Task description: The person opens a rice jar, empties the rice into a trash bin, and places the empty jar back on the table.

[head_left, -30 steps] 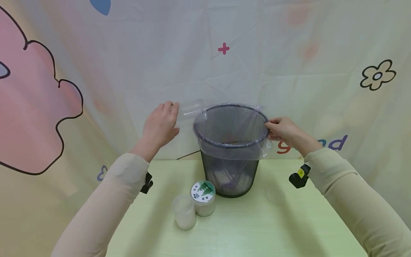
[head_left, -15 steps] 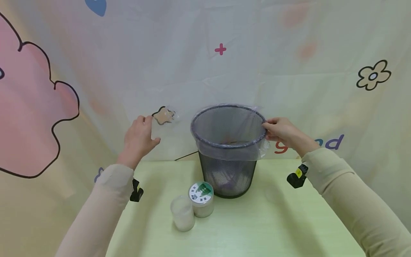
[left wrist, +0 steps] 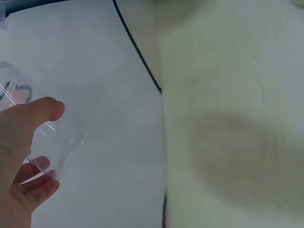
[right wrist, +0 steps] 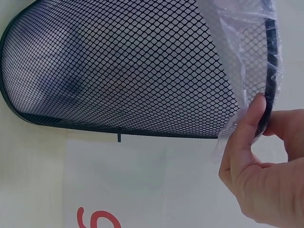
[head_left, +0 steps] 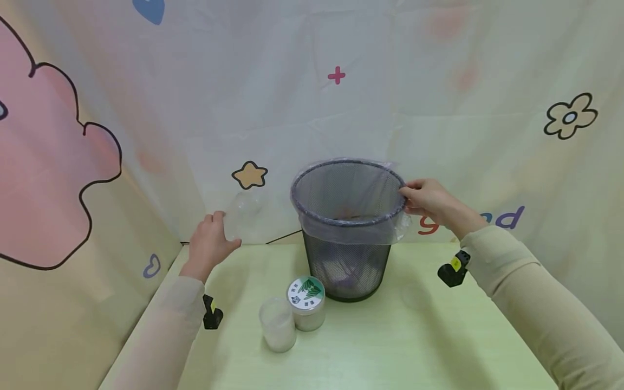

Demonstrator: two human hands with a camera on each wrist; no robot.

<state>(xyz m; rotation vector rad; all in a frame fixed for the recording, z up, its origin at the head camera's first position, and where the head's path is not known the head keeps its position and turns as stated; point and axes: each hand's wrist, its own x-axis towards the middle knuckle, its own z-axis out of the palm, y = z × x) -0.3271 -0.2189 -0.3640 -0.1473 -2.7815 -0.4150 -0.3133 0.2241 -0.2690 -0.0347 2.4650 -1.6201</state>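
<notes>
My left hand (head_left: 207, 246) holds a clear plastic cup (head_left: 244, 214) between thumb and fingers, to the left of the bin and above the table. The left wrist view shows the cup (left wrist: 57, 137) with fingertips curled round its far side. A dark mesh wastebasket (head_left: 348, 268) stands upright with a thin see-through bag (head_left: 351, 235) folded over its rim. At the bin's right side my right hand (head_left: 431, 200) pinches the rim and the bag. Seen from the right wrist, thumb and fingers close on the black rim (right wrist: 271, 57) from both sides.
In front of the bin stand a lidded jar (head_left: 306, 298) with a green-leaf label and a translucent cup (head_left: 278, 327), side by side. A faint round clear outline (head_left: 414, 295) lies on the table (head_left: 370, 352). A printed curtain (head_left: 292, 108) hangs right behind.
My left hand has carried the clear cup left, away from the bin's rim, and then down toward the table. The right hand keeps its grip on the rim.
</notes>
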